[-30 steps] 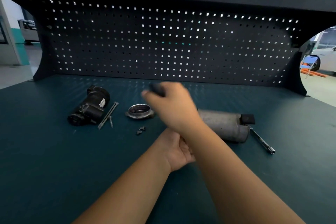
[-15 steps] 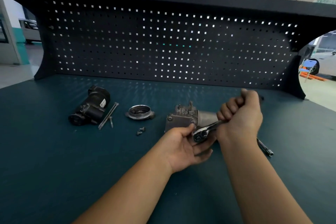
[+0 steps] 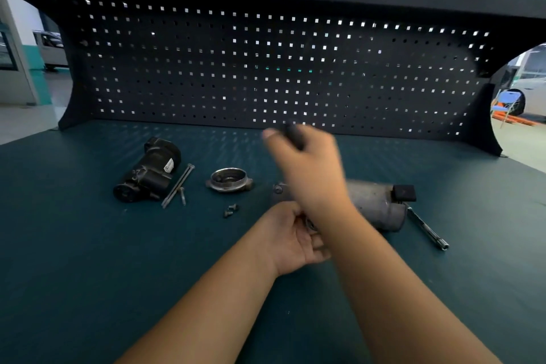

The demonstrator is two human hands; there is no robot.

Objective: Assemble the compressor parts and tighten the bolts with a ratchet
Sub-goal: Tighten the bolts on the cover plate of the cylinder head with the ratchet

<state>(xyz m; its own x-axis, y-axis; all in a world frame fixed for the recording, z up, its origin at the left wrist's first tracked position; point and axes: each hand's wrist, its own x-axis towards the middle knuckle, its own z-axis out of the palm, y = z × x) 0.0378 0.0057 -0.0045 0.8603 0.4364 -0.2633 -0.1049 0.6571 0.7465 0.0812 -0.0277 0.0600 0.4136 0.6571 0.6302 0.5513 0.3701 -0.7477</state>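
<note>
A grey cylindrical compressor body lies on its side on the green bench, right of centre. My right hand, blurred by motion, grips the dark handle of the ratchet and is swung over to the left above the body's front end. The ratchet head is mostly hidden under my right wrist. My left hand sits palm-up at the body's near end, fingers curled around the ratchet head there. A black motor part lies at the left, with long bolts beside it.
A round metal cover rests left of the body, with small bolts in front of it. A metal extension bar lies to the right of the body. A dark pegboard closes off the back of the bench.
My right hand swung the ratchet handle from the right side back over to the left. My left hand stayed at the ratchet head.
</note>
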